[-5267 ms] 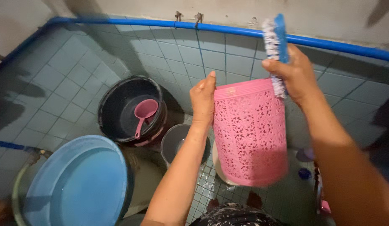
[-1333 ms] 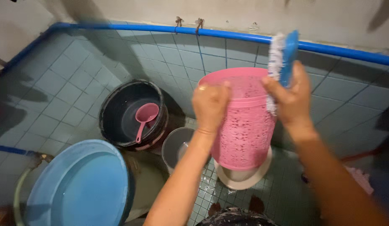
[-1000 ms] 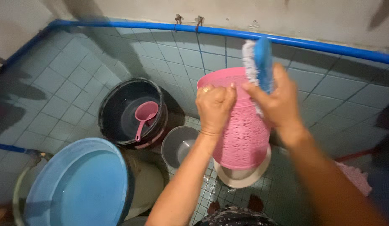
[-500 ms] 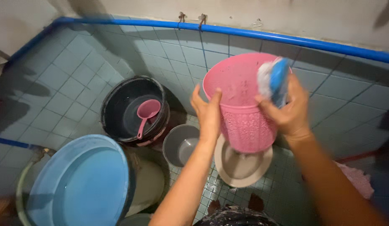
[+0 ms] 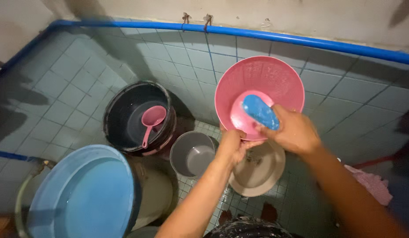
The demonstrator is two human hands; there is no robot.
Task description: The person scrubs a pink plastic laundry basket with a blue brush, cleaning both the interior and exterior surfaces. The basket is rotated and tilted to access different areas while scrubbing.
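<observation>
A pink perforated plastic basket is tilted with its open mouth toward me. My left hand grips it from below at its near rim. My right hand holds a blue scrub brush, whose blue back faces me, with the brush reaching down inside the basket toward its bottom. The bristles are hidden. Under the basket a beige basin sits on the tiled floor.
A black bucket holds water and a pink dipper. A small grey pail stands beside the basin. A large blue tub of water is at lower left. A blue pipe runs along the tiled wall. Pink cloth lies at right.
The basket has been tipped so its mouth faces me. My left hand slid from the rim's side to underneath. The brush went from the outside rim down into the basket.
</observation>
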